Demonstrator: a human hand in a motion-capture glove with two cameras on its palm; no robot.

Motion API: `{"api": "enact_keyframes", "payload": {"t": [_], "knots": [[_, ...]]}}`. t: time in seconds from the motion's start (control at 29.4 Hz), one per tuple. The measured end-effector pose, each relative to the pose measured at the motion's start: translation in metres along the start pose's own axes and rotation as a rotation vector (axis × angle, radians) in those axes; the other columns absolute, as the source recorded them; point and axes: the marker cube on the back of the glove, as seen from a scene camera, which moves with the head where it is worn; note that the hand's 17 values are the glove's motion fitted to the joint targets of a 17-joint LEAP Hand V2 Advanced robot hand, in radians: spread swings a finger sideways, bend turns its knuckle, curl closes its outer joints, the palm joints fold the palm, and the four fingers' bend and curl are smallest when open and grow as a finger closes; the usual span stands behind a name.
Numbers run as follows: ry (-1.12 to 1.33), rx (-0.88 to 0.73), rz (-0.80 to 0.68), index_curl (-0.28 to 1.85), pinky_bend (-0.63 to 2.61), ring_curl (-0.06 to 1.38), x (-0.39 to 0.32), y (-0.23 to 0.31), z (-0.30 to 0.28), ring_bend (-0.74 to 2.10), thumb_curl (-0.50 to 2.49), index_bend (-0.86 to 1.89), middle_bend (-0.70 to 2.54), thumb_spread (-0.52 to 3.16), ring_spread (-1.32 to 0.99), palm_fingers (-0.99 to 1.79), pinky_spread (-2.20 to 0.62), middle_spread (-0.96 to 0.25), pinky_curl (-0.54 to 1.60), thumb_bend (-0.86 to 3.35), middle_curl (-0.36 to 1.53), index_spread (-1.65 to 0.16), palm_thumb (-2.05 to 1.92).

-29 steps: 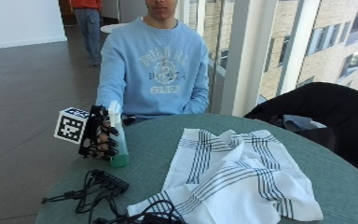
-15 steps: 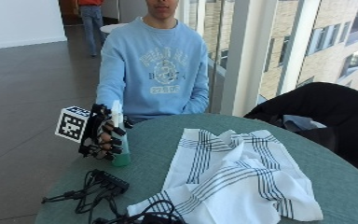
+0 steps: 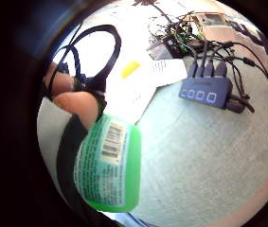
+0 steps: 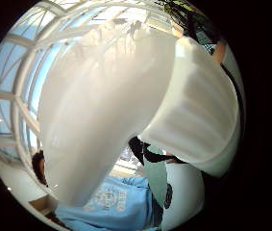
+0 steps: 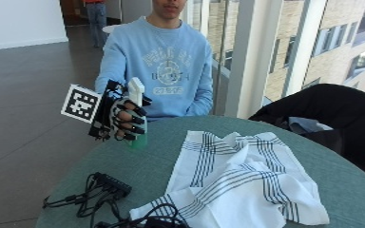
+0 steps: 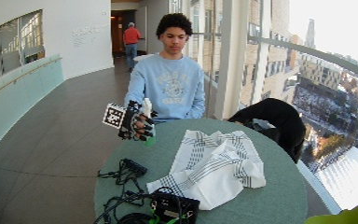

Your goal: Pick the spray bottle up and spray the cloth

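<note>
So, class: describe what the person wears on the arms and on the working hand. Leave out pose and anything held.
The arms are covered by the long sleeves of a light blue sweatshirt with a pale printed crest on the chest. The right hand wears a black glove built of straps, with black caps over the fingertips and white plastic parts along the fingers. The other hand is not in view.

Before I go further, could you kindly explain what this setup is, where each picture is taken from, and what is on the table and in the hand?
There is no robot: a person sits at a round table wearing a black glove on the right hand. Two pictures come from cameras beside the table; the two round ones come from cameras on that palm. The fingers curl round a green spray bottle, held above the table. On the table lie a white striped cloth and a cable hub.
</note>
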Motion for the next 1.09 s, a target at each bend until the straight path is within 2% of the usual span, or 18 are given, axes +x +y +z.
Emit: {"api": "enact_keyframes", "payload": {"t": [0.17,0.34,0.61,1.09], "knots": [[0.005,-0.111,-0.070,0.43,0.19,0.40,-0.021,-0.018,0.004,0.47,0.50,0.17,0.21,0.88,-0.06,1.16,0.13,-0.10,0.32,-0.03,0.43,-0.24,0.89],[0.048,-0.168,0.043,0.44,0.22,0.40,-0.046,-0.046,0.022,0.49,0.51,0.16,0.22,0.89,-0.05,1.19,0.11,-0.09,0.33,-0.03,0.45,-0.22,0.88],[0.109,-0.328,0.056,0.45,0.23,0.41,-0.081,-0.078,0.058,0.51,0.52,0.17,0.24,0.90,-0.04,1.20,0.09,-0.08,0.35,-0.03,0.46,-0.21,0.86],[0.136,-0.464,0.177,0.46,0.24,0.41,-0.060,-0.070,0.113,0.53,0.53,0.18,0.26,0.91,-0.04,1.21,0.08,-0.07,0.36,-0.03,0.47,-0.20,0.85]]}}
